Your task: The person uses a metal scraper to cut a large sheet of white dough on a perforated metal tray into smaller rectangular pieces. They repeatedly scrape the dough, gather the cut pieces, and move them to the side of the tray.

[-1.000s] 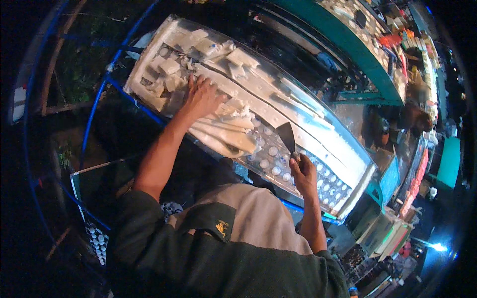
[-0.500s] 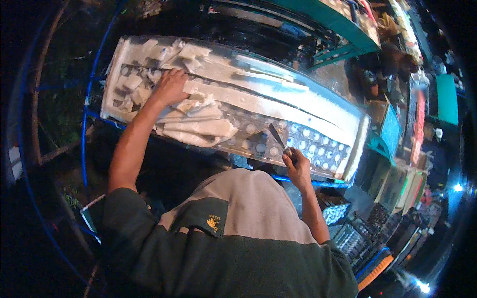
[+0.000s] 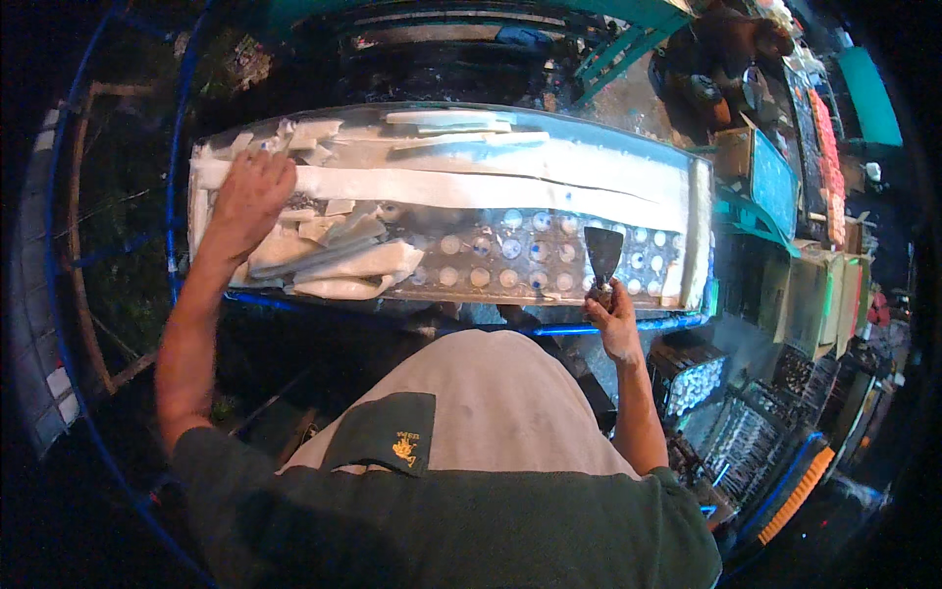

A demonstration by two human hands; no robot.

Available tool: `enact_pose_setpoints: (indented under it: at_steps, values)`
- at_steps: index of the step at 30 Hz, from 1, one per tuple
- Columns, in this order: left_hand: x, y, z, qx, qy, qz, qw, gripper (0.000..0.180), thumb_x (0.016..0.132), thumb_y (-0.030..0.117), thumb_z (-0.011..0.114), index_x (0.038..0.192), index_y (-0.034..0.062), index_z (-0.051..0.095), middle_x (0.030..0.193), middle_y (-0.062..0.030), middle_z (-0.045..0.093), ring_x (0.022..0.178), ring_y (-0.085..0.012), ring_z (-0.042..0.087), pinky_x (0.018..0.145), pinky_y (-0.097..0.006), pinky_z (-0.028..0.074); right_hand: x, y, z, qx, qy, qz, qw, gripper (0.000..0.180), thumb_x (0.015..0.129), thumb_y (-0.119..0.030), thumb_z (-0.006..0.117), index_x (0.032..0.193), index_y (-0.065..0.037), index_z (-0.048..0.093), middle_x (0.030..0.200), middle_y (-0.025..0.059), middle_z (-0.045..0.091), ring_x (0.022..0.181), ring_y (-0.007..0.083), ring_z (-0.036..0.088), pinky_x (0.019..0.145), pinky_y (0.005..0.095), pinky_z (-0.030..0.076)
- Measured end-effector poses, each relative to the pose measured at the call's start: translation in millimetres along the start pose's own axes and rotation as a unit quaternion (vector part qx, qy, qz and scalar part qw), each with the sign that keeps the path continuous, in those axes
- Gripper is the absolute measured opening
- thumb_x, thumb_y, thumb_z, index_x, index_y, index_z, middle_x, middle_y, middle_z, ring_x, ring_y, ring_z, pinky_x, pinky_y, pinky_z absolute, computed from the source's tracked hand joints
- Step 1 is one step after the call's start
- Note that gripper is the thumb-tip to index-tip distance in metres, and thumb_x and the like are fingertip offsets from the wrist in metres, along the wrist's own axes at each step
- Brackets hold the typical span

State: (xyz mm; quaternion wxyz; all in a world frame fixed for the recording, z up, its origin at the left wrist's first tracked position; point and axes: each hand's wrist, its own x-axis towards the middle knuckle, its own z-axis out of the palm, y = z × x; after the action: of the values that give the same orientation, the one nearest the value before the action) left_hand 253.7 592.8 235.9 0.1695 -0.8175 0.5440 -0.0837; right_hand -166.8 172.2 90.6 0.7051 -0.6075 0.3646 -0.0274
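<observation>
My left hand, slightly blurred, is at the left end of a long pale flat strip, its fingers closed over the strip's edge. The strip stretches rightward along a shallow clear-topped trough. My right hand grips a scraper by its handle, its dark flared blade pointing away from me over the trough's near right part. Rows of round whitish discs show through the near half. Crumpled pale sheets and scraps lie beside my left forearm.
More pale strips lie along the trough's far side. A blue pipe runs along the near edge. To the right stand cardboard boxes, a crate of white round pieces and racks. A teal frame rises beyond.
My left hand has moved leftward along the trough, and the strip's left part now lies straighter. The scraper's blade has swung to point straight away from me. The view has turned slightly.
</observation>
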Motion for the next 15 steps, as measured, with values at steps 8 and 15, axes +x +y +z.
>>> enact_pose_setpoints:
  at_steps: [8,15]
  values:
    - [52,36,-196,0.031,0.089,0.198,0.976,0.019,0.082,0.007,0.062,0.097,-0.0009,0.07,0.099,-0.0135,0.068,0.108,-0.0302,0.064,0.11,-0.053,0.044,24,-2,-29,-0.007,0.01,0.045,0.999,0.029,0.093,-0.005,0.071,0.12,-0.003,0.061,0.085,0.001,0.064,0.069,0.0109,0.06,0.061,0.0261,0.048]
    - [153,166,-74,-0.439,-0.186,0.069,0.876,0.038,0.09,0.019,0.071,0.124,0.0049,0.064,0.107,-0.0185,0.07,0.102,-0.0389,0.066,0.091,-0.048,0.051,41,-5,-35,0.023,-0.028,-0.002,0.999,0.023,0.096,-0.011,0.071,0.114,-0.001,0.061,0.083,0.0024,0.064,0.068,0.0105,0.06,0.058,0.0263,0.048]
